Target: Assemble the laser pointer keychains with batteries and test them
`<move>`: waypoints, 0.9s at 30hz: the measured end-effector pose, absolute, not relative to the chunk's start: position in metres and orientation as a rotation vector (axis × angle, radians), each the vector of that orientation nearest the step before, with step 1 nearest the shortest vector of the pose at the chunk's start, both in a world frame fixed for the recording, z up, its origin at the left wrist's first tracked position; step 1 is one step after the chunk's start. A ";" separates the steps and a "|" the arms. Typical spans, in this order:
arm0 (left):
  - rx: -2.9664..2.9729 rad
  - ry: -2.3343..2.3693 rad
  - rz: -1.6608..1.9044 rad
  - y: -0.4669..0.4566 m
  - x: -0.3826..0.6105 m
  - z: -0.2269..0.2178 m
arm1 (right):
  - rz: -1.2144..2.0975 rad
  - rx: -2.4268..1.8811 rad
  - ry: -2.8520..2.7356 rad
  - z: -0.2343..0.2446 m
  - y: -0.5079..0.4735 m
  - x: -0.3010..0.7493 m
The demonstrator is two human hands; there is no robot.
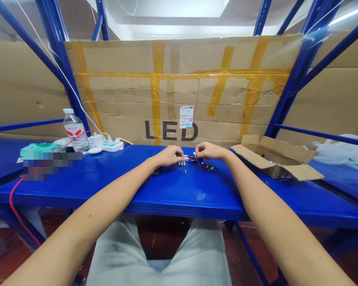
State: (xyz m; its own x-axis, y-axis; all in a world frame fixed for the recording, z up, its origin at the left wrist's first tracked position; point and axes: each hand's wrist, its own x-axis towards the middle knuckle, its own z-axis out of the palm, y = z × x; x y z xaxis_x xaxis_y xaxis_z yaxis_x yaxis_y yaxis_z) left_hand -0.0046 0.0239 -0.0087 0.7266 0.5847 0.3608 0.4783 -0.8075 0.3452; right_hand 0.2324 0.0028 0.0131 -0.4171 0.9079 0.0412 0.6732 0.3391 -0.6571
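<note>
My left hand [170, 155] is closed, fingertips drawn together just above a cluster of small silver metal pieces [181, 163] on the blue table. Whatever it may pinch is hidden. My right hand [209, 151] is also closed, its thumb and fingers pinched at a tiny whitish tip too small to name. Between the hands lie shiny purple and silver rods [190, 158]. Dark, coloured loop-shaped clips [210, 168] rest below my right hand. One loose silver piece [185, 171] sits nearer the front, and a dark item [156, 171] is partly covered by my left wrist.
An open cardboard box [279, 157] stands at the right. On the left are a plastic bottle [76, 133], a white power strip [111, 145] with plugs, a green packet [41, 149] and a red cable [13, 198]. A large taped cardboard panel [122, 99] closes off the back.
</note>
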 end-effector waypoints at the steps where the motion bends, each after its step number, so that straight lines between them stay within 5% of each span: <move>1: 2.740 0.852 0.705 0.027 -0.006 -0.010 | 0.753 -1.400 -2.212 0.011 0.004 0.231; 27: 2.738 0.955 0.393 0.029 -0.022 -0.001 | 0.829 -1.355 -2.330 0.006 0.006 0.223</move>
